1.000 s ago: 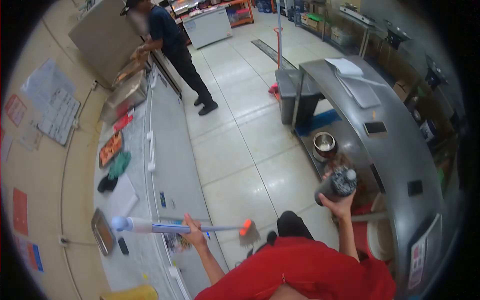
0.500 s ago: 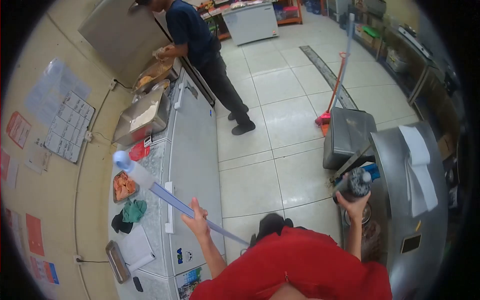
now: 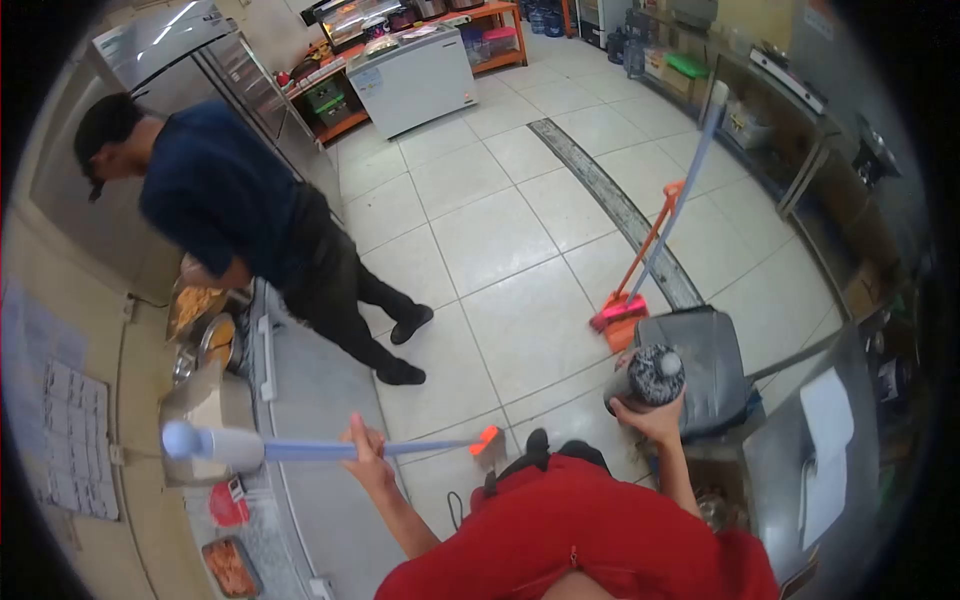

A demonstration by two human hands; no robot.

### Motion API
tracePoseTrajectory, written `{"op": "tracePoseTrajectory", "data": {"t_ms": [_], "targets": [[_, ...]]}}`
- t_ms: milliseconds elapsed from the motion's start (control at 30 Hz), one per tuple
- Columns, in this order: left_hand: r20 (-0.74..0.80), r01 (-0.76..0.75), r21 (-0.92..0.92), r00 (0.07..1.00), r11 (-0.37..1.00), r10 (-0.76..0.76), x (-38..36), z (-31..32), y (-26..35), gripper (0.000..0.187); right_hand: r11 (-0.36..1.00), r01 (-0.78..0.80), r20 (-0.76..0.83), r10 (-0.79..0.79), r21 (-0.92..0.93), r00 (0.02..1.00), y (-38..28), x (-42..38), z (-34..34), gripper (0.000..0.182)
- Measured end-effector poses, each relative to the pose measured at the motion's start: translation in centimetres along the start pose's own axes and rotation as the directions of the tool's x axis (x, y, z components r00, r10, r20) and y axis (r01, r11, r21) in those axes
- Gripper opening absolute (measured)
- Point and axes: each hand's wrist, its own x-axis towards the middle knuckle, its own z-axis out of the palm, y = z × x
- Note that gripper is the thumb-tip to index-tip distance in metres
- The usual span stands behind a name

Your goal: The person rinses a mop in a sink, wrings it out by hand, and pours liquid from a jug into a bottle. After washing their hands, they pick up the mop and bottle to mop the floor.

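My left hand (image 3: 368,458) is closed around a long light-blue pole (image 3: 310,451), with one finger raised. The pole's thick white and blue end (image 3: 215,446) points left over the freezer, and a small orange piece (image 3: 487,440) shows by its far end near my feet. What is fixed at that lower end is hidden. In my right hand (image 3: 655,420) is a dark bottle (image 3: 650,380) with a speckled black-and-white top and a pale round knob. My fingers wrap its side, and it is held up in front of the grey bin (image 3: 700,365).
A person in dark clothes (image 3: 240,210) stands at the left by the chest freezer (image 3: 325,430), which bears food trays. An orange dustpan (image 3: 625,325) and a blue-handled pole (image 3: 690,170) stand behind the bin. A metal counter (image 3: 770,470) is at my right.
My view has moved forward and turned left, so the person looks nearer. The pole now lies more level. The bottle, still in my right hand, has shifted left in view.
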Motion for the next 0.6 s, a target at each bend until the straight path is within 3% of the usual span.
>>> {"op": "tracePoseTrajectory", "data": {"t_ms": [67,133,167,200,267,333,367,400,433,567,600], "targets": [[0.063,0.054,0.044,0.996,0.998,-0.057,6.0,6.6,-1.7,0.040,1.000,-0.003,-0.071,0.005,0.023,0.997,0.9,4.6,0.3,0.078],[0.152,0.010,0.009,0.988,1.000,-0.011,11.0,13.0,-3.8,0.039,0.997,0.006,-0.159,0.006,0.074,0.987,1.3,9.7,1.2,0.079],[0.240,-0.019,-0.026,0.970,0.999,0.025,13.6,16.1,-5.3,0.038,0.987,-0.116,-0.154,0.132,0.108,0.979,1.5,12.3,1.3,0.080],[0.249,-0.026,-0.033,0.968,0.999,0.034,16.3,18.9,-6.6,0.038,0.962,-0.238,-0.146,0.257,0.136,0.955,2.2,15.0,1.5,0.081],[0.195,-0.053,-0.055,0.979,0.997,0.063,21.0,24.5,-9.5,0.039,0.962,-0.246,-0.211,0.266,0.116,0.941,7.2,19.9,3.2,0.082],[0.183,-0.036,-0.104,0.981,0.994,0.055,25.2,30.4,-12.4,0.040,0.959,-0.276,-0.323,0.280,0.058,0.904,7.5,26.0,3.9,0.080],[0.100,-0.097,-0.035,0.990,0.995,0.101,27.3,33.5,-13.7,0.040,0.980,-0.192,-0.290,0.200,0.054,0.936,7.7,30.1,4.4,0.073],[0.120,-0.073,-0.054,0.990,0.996,0.079,29.9,36.0,-14.6,0.039,0.989,-0.127,-0.273,0.142,0.070,0.951,7.9,34.7,4.8,0.065],[0.084,-0.140,-0.057,0.986,0.989,0.144,31.9,39.7,-14.7,0.040,0.981,-0.179,-0.321,0.193,0.073,0.927,7.6,38.6,5.3,0.065],[0.112,-0.152,-0.077,0.981,0.985,0.160,39.1,49.5,-14.9,0.041,0.999,0.031,-0.352,-0.031,-0.008,0.935,7.5,54.4,6.1,0.055],[0.066,-0.183,-0.072,0.980,0.980,0.188,41.3,51.3,-15.8,0.041,1.000,0.003,-0.355,0.005,0.021,0.935,6.4,58.5,6.3,0.057]]}}
